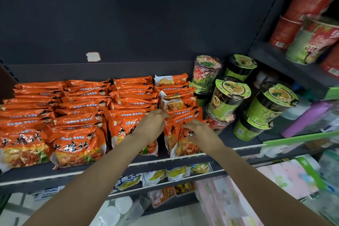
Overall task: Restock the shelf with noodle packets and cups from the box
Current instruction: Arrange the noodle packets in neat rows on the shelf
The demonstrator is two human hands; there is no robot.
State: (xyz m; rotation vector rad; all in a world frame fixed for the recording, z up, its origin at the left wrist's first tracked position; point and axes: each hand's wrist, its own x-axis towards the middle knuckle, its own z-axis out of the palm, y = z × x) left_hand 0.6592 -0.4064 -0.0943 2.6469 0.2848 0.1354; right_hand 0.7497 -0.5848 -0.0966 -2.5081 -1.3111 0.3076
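Where both arms reach in, dark shelf [27, 175] holds orange noodle pkts [77, 134] in 4 rows front to back; exact pkt count can't be told. L hand [153, 124] lies over 3rd row, fingers curled at pkt tops; grip unclear. R hand [197, 130] pinches top of front pkt [180, 145] in 4th row. Noodle cups [228, 97] to the right: approx. 7 visible, stacked, some tilted. Upper right shelf: approx. 4 more cups [311, 42].
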